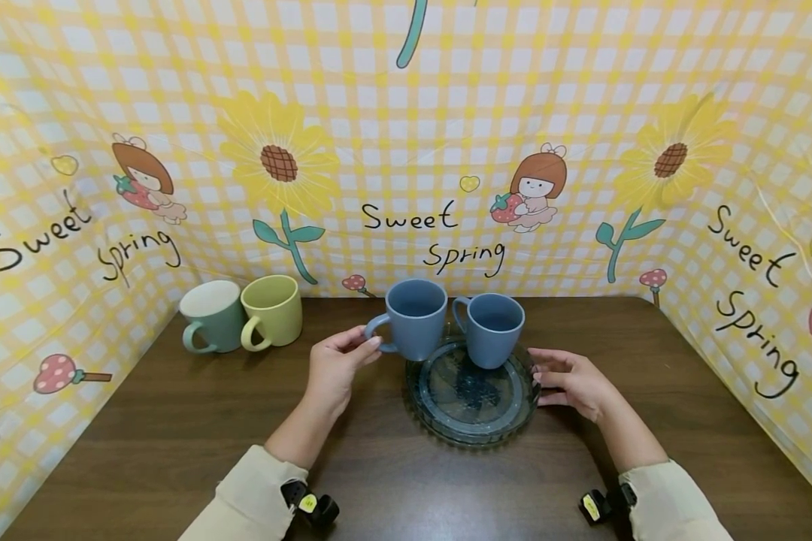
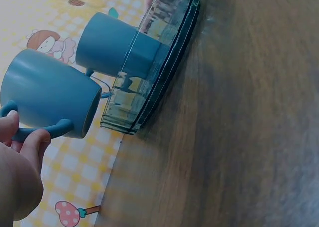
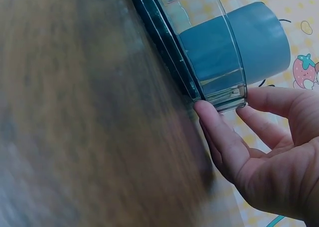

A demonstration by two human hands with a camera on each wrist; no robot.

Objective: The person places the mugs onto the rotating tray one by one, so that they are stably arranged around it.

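Note:
A blue mug (image 1: 416,321) hangs upright at the back left rim of a round clear glass tray (image 1: 474,432). My left hand (image 1: 331,372) pinches that mug's handle, seen close in the left wrist view, where the mug (image 2: 47,92) is apart from the table. A second blue mug (image 1: 495,330) stands inside the tray near its back right, handle to the left. My right hand (image 1: 575,385) grips the tray's right side; in the right wrist view its fingers (image 3: 224,132) span the wall from base to rim.
A dark green mug (image 1: 213,319) with a white inside and a yellow-green mug (image 1: 274,312) stand side by side at the back left of the brown wooden table (image 1: 176,443). A yellow checked cloth (image 1: 406,150) hangs behind and along both sides.

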